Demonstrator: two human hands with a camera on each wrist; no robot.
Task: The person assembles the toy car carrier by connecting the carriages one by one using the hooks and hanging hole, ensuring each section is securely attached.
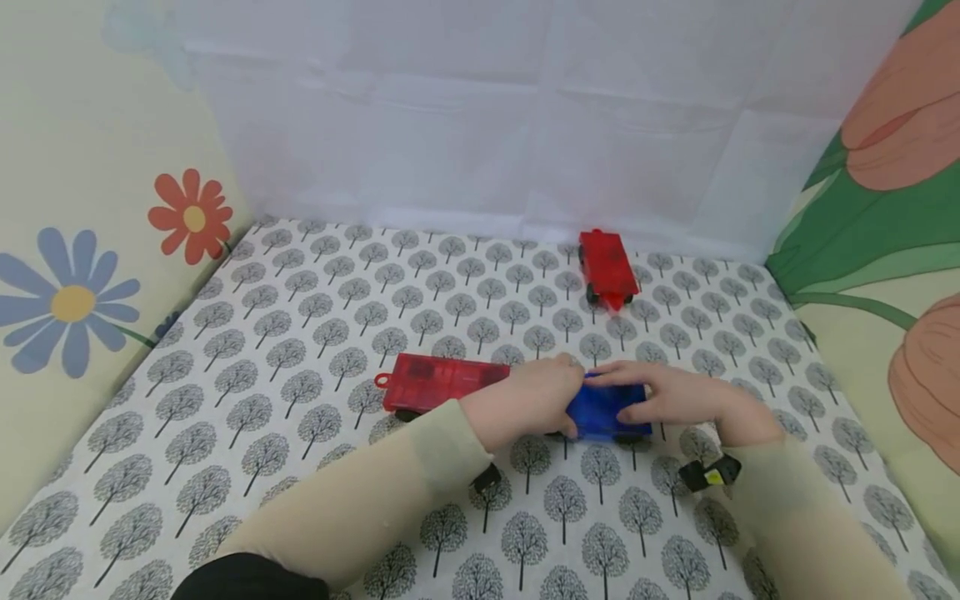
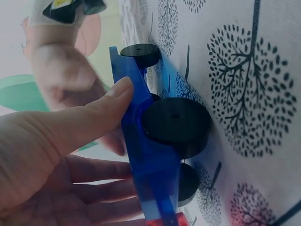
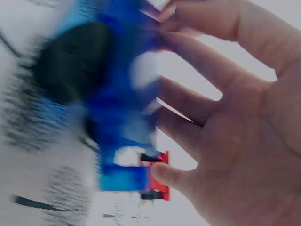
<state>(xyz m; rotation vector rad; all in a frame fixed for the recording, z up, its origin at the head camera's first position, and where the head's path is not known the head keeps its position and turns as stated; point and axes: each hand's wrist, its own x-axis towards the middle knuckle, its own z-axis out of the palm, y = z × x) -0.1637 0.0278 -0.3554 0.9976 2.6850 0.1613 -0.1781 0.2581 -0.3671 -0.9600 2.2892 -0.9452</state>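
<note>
A blue see-through toy car base [image 1: 600, 417] on black wheels stands on the tree-print cloth. My left hand [image 1: 532, 400] grips its left part, the thumb [image 2: 106, 106] along the near side and the fingers across on the other side. Over its right end lies my right hand [image 1: 682, 396], with fairly straight, spread fingers at the top. To the left is a red see-through car base [image 1: 435, 385] with a ring at its outer end. Where red and blue meet, my left hand hides the joint in the head view; a red bit touches the blue end in the left wrist view.
Another red car base [image 1: 607, 262] stands at the back of the cloth [image 1: 315, 292], near the white backdrop [image 1: 450, 142]. Flower-patterned panels [image 1: 82, 208] rise at left and right.
</note>
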